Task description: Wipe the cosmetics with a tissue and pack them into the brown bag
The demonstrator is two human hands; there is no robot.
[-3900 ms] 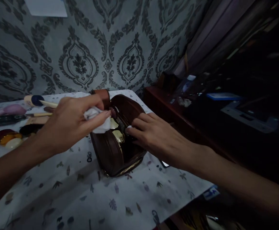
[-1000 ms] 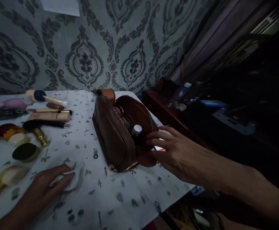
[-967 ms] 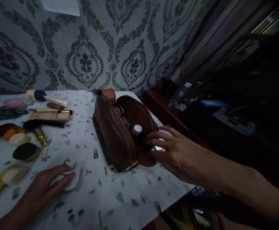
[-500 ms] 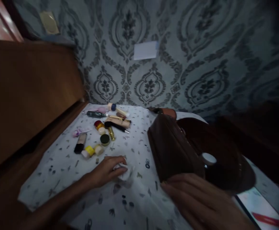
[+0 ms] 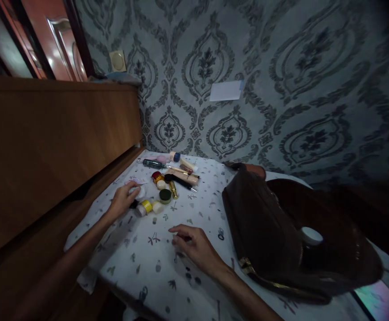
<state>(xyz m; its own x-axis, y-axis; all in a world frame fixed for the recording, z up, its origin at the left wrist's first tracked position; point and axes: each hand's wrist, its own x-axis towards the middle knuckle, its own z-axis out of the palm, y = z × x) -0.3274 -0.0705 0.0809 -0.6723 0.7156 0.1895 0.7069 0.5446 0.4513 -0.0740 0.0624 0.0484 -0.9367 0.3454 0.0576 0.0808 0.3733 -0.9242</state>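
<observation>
1 white wad (image 5: 141, 192) (in left hand (image 5: 123, 198))

The table (image 5: 199, 209) is covered by a white cloth (image 5: 137, 285) printed with small leaves and plants; its near left corner hangs over the edge. Toward the far left lies a loose group: a pink brush (image 5: 161, 159), a dark tube (image 5: 153, 164), a blue-capped bottle (image 5: 174, 156), a pale tube (image 5: 187, 164), a beige tube (image 5: 188, 178) and a black brush (image 5: 182, 182). Nearer are a red-and-amber jar (image 5: 157, 178), a gold lipstick (image 5: 173, 190), a dark round jar (image 5: 165, 196) and a yellow jar (image 5: 146, 206) just beside a cream one. A large brown bag (image 5: 261, 223) stands open on the right, with a lit phone (image 5: 378, 298) at its near right side.
</observation>
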